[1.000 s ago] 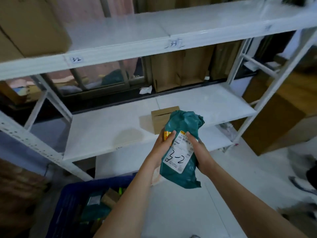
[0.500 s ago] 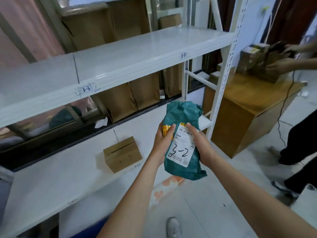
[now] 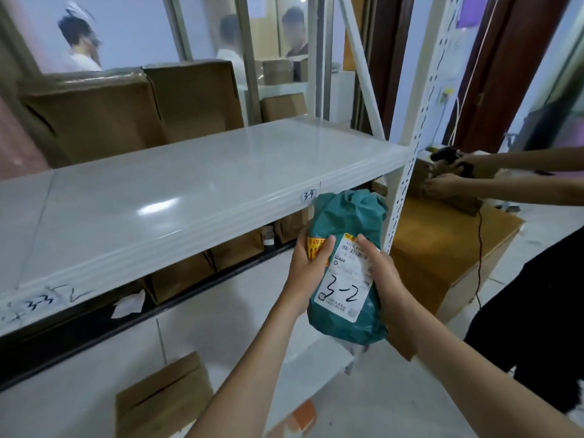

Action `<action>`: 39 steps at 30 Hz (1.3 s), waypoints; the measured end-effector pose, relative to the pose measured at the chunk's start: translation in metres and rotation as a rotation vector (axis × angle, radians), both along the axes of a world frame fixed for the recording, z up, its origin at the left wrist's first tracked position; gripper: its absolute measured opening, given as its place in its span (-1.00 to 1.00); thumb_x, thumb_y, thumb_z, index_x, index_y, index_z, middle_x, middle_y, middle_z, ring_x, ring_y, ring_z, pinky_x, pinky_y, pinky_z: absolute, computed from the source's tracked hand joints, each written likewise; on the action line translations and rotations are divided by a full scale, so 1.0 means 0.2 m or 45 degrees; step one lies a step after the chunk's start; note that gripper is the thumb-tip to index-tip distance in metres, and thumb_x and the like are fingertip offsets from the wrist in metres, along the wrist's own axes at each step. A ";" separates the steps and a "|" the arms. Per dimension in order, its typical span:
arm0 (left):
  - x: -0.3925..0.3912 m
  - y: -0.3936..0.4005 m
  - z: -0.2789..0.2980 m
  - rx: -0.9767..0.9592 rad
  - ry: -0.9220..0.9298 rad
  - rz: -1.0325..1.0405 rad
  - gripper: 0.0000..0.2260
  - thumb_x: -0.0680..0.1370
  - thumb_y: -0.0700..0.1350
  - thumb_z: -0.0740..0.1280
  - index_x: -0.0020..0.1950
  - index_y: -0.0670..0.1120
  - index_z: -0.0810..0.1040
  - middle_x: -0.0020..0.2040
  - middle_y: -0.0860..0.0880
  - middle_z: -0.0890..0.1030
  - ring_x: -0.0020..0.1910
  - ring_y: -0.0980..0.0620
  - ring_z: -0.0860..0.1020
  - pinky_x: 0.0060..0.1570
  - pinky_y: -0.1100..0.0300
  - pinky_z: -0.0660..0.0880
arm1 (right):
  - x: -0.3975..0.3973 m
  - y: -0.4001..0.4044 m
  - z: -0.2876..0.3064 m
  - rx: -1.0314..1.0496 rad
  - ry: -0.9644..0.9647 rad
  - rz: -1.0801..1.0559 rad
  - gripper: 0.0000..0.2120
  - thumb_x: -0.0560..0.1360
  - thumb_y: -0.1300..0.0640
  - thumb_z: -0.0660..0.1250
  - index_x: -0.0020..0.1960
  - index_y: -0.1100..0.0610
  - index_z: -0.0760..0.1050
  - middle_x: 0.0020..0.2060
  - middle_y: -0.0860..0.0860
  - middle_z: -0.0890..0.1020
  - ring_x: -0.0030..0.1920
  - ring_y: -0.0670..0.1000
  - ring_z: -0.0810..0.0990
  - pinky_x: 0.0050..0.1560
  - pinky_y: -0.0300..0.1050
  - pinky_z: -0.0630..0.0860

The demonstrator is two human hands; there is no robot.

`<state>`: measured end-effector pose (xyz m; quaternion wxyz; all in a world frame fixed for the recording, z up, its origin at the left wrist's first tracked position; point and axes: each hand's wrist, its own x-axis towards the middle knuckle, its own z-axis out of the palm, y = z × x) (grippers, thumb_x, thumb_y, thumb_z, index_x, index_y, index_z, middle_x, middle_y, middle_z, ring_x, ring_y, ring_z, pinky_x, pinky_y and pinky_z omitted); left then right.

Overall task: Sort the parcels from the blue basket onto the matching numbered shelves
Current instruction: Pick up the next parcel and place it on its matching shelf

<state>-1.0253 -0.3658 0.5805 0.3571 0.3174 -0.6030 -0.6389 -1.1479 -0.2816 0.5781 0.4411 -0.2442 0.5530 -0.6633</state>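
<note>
A teal plastic parcel (image 3: 344, 216) with a white label handwritten "3-2" is upright between both my hands, in front of the white shelf's right end. My left hand (image 3: 305, 273) grips its left side and my right hand (image 3: 384, 276) grips its right side. The white upper shelf (image 3: 177, 200) carries a "3-4" tag (image 3: 308, 195) on its edge just above the parcel and a blurred "3-3" mark (image 3: 42, 301) at far left. The blue basket is out of view.
A small cardboard box (image 3: 164, 399) lies on the lower shelf (image 3: 240, 314). Large cartons (image 3: 132, 112) stand behind the rack. A perforated white upright (image 3: 410, 147) ends the rack; past it another person's hands (image 3: 448, 178) hold a package over a wooden cabinet (image 3: 442, 248).
My view has swung up and to the right along the rack, from the "3-2" and "3-3" marks to the "3-4" tag. The parcel stays held in both hands; the basket left the frame.
</note>
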 end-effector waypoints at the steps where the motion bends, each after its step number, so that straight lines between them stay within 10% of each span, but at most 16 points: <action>1: -0.04 -0.02 0.03 -0.009 0.014 -0.001 -0.57 0.55 0.14 0.38 0.39 0.25 0.36 0.14 0.21 0.61 0.00 0.30 0.64 -0.09 0.31 0.58 | -0.04 -0.02 0.03 -0.022 0.009 0.027 -0.55 0.55 -0.14 0.33 0.30 0.13 0.49 0.09 0.20 0.69 0.05 0.23 0.70 0.17 0.16 0.60; 9: -0.24 -0.04 0.05 -0.053 0.030 0.087 -0.44 0.53 0.10 0.43 0.44 0.25 0.22 0.27 0.14 0.56 0.15 0.21 0.61 0.17 0.12 0.58 | -0.32 -0.10 0.06 -0.108 0.084 0.143 -0.69 0.62 -0.05 0.22 0.09 0.17 0.57 -0.07 0.18 0.72 -0.17 0.12 0.73 -0.22 -0.11 0.61; 15: -0.23 0.05 0.06 -0.093 -0.069 0.357 -0.47 0.52 0.13 0.44 0.40 0.30 0.26 0.24 0.18 0.58 0.19 0.21 0.58 0.24 0.13 0.53 | -0.31 -0.15 0.01 -0.178 0.053 0.265 -0.55 0.40 -0.19 0.32 0.11 0.10 0.61 0.05 0.19 0.70 0.08 0.27 0.67 0.27 0.34 0.48; 19: -0.10 0.16 0.08 -0.056 -0.151 0.527 -0.48 0.56 0.04 0.41 0.38 0.36 0.22 0.22 0.20 0.54 0.17 0.24 0.55 0.19 0.21 0.50 | -0.20 -0.17 -0.02 -0.141 0.057 0.464 -0.59 0.48 -0.10 0.20 0.14 0.16 0.58 0.05 0.19 0.70 0.09 0.28 0.66 0.23 0.29 0.50; 39: 1.44 0.98 0.24 -0.172 -0.134 1.415 -0.62 0.54 0.14 0.35 0.27 0.51 0.36 0.25 0.08 0.62 0.22 0.02 0.60 0.28 -0.14 0.50 | 1.51 0.21 0.21 -0.455 0.149 1.152 -0.81 0.45 -0.01 0.20 -0.08 0.11 0.44 -0.26 0.06 0.58 -0.31 -0.06 0.55 -0.16 -0.06 0.39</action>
